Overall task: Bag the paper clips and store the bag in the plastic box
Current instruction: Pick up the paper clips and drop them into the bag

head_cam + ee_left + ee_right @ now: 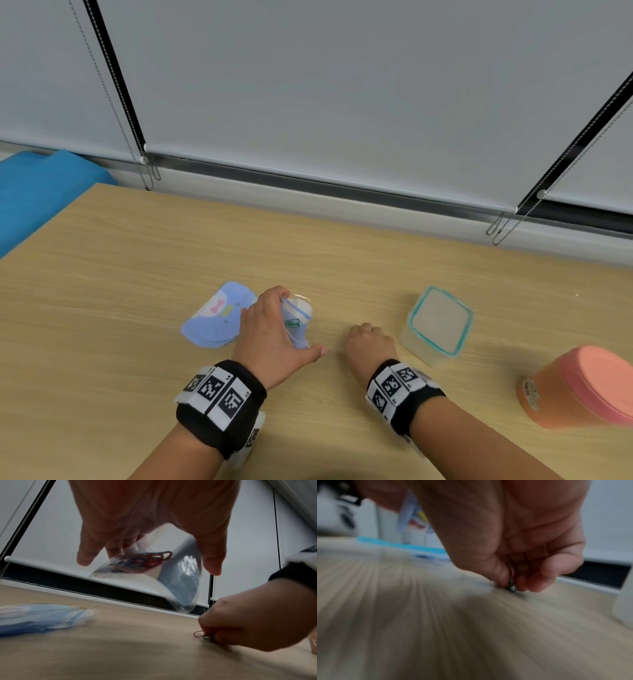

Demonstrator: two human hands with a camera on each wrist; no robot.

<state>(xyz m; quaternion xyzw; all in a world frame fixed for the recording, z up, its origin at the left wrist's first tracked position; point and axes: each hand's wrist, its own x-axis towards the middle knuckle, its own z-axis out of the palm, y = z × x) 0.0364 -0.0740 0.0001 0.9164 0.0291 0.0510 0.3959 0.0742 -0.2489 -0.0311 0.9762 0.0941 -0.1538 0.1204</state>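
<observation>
My left hand (274, 329) holds a clear zip bag (298, 318) just above the wooden table; in the left wrist view the bag (181, 582) hangs from the fingers with several red and blue paper clips (145, 560) inside. To its right, my right hand (368, 342) is curled on the tabletop, pinching paper clips (203, 635) against the wood; the blurred right wrist view shows a dark clip (511, 586) between thumb and fingers. The plastic box (436, 323), clear with a teal rim, stands just right of the right hand, lid on.
A stack of pale blue printed bags (215, 318) lies left of the left hand. An orange jar with a pink lid (582, 387) lies at the right edge. Window blinds with bead chains (150, 168) run behind the table. A blue cloth (37, 192) is at far left.
</observation>
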